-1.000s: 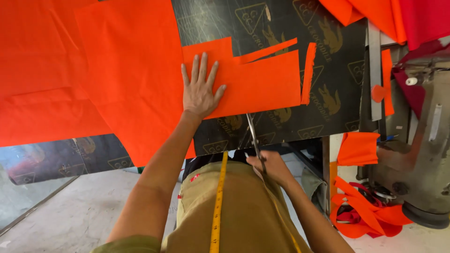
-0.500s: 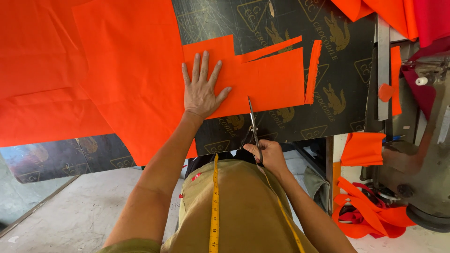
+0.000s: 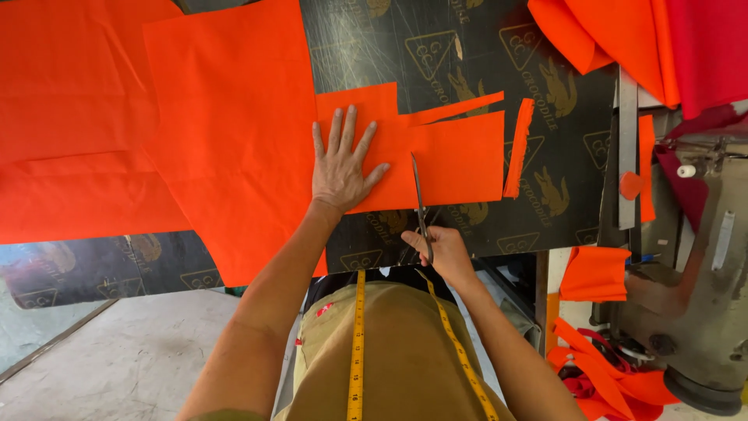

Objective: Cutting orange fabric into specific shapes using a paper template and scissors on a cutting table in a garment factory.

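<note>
My left hand [image 3: 340, 161] lies flat with fingers spread on an orange fabric piece [image 3: 460, 160] on the dark table [image 3: 436, 54]. My right hand [image 3: 436, 251] grips the handles of metal scissors [image 3: 420, 204] at the table's near edge. The blades point away from me, and their tips lie over the lower edge of the orange piece, just right of my left thumb. A narrow orange strip [image 3: 519, 148] lies beside the piece's right edge, and another thin strip [image 3: 456, 109] angles off its top.
Large orange fabric sheets [image 3: 156, 132] cover the table's left part. More orange and red cloth [image 3: 647, 39] is heaped at the top right. A sewing machine [image 3: 713, 257] stands at the right, with orange scraps [image 3: 596, 273] below it. A yellow tape measure [image 3: 357, 343] hangs over my front.
My right hand has lifted the scissors from near my waist up to the table edge, and the blades now reach the orange piece. My left hand has stayed flat on the fabric.
</note>
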